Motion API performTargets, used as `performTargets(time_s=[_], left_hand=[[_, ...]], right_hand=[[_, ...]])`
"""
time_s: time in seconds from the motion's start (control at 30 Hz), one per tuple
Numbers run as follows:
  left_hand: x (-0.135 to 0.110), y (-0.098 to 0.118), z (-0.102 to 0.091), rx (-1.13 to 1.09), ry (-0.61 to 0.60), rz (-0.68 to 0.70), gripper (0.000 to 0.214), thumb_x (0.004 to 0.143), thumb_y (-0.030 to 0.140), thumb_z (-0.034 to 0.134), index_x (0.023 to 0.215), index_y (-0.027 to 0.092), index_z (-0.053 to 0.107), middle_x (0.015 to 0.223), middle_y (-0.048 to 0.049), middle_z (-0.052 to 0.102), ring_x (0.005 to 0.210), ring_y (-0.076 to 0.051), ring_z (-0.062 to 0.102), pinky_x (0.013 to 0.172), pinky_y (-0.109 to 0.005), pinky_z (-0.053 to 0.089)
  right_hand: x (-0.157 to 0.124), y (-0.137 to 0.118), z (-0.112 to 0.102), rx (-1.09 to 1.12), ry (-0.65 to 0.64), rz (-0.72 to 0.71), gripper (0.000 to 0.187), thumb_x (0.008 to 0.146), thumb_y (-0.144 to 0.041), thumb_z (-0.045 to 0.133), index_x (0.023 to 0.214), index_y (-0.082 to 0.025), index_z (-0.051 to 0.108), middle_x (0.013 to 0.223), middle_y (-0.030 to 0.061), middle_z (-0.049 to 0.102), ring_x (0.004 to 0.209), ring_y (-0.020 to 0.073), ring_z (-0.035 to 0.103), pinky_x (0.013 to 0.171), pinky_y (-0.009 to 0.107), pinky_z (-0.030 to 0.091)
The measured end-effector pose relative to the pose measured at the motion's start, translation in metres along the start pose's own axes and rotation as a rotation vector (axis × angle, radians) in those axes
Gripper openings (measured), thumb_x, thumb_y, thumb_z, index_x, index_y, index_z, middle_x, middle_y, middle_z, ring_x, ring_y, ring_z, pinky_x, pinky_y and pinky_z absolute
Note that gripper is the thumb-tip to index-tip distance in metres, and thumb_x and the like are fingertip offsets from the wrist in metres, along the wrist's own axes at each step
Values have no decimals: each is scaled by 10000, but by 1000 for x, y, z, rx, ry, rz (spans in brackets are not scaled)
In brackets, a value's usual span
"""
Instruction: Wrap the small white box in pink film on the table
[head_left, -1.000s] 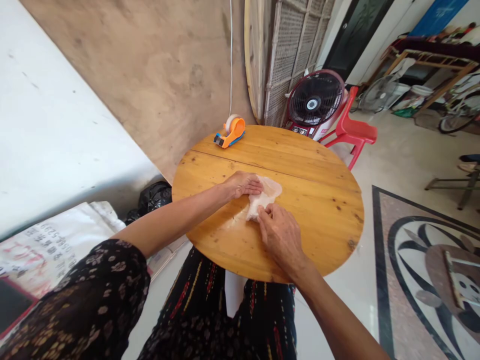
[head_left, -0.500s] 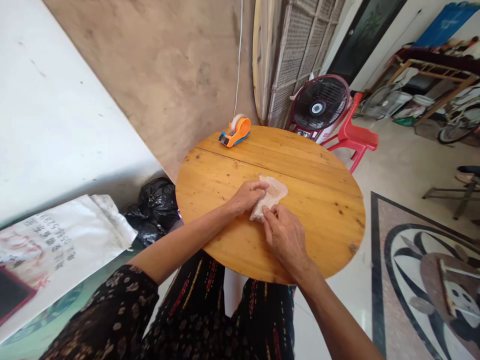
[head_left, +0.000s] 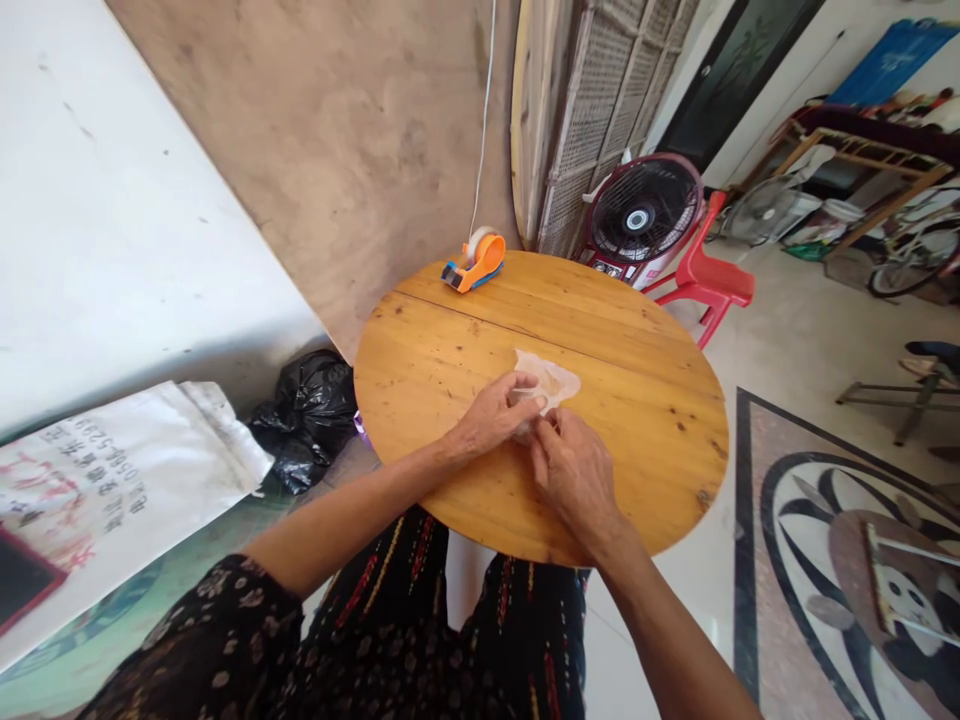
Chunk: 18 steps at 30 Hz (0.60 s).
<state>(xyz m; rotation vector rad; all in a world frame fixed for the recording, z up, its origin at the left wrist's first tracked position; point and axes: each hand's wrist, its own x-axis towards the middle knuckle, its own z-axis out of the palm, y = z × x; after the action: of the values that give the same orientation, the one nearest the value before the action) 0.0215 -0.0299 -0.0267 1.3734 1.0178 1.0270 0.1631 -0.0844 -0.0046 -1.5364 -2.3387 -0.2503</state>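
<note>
A small piece of translucent, whitish plastic wrap (head_left: 561,379) lies near the middle of the round wooden table (head_left: 637,430), its loose flap spread toward the far side. My left hand (head_left: 491,415) comes in from the left, with thumb and fingers closed on the wrap's near part. From the right, my right hand (head_left: 574,470) pinches its near edge, the fingertips almost meeting the left thumb. Both hands cover much of the near part, so I cannot make out whether anything is inside.
An orange and blue tape dispenser (head_left: 480,262) stands at the table's far edge. Beyond it are a dark red fan (head_left: 637,218) and a red plastic chair (head_left: 709,270). Black plastic bags (head_left: 311,415) and a white printed sack (head_left: 142,460) lie to the left.
My left hand has slid a little toward me and right, its thumb now close to my right fingers. The near part of the wrap has become mostly covered by the hands.
</note>
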Motion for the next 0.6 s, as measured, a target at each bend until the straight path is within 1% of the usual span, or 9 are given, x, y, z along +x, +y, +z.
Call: performTargets(time_s=[0.1,0.17,0.3,0.4,0.5,0.6], left_hand=[[-1,-7,7,27,82,71,419,787,309,626,1150,128,521,1222,-130,586,1137,-222,555,996,-349,426],[1,-11,10,22,86,75,411,791,273,609,1161,127,504,1251,-139,569,1202,-222,523,1055,-355,381],[3,-15,12,9,81,75,379,827,253,554,1181,129,497,1262,-142,564,1211,-210,524,1059,-354,383],[2,-15,13,11,83,82,361,848,231,520,1194,132,502,1261,-137,568,1209,-203,523,1047,-344,396],[0,-16,12,30,81,103,367,862,210,492,1222,135,495,1285,-133,557,1222,-201,516,1062,-345,383],[-2,-17,11,41,78,136,381,871,204,485,1243,124,481,1308,-147,544,1243,-207,503,1081,-357,369]], right_hand=[[-2,0,0,20,4,-3,213,907,-180,471,997,-169,664,905,74,620,797,192,513,698,304,360],[-3,-1,0,31,0,1,224,914,-197,468,1029,-169,658,919,80,621,784,190,509,691,302,362],[-6,-1,0,31,-9,-9,239,919,-219,472,1081,-171,641,927,84,618,779,194,503,704,307,362],[-8,2,0,18,17,-50,264,922,-180,455,1124,-167,626,950,83,628,814,196,520,724,312,354],[-9,4,0,-1,54,-86,271,912,-136,454,1118,-162,628,978,84,644,849,194,540,740,316,347],[-10,3,-1,-1,79,-97,242,913,-147,470,1090,-164,635,987,82,655,860,188,556,744,318,346]])
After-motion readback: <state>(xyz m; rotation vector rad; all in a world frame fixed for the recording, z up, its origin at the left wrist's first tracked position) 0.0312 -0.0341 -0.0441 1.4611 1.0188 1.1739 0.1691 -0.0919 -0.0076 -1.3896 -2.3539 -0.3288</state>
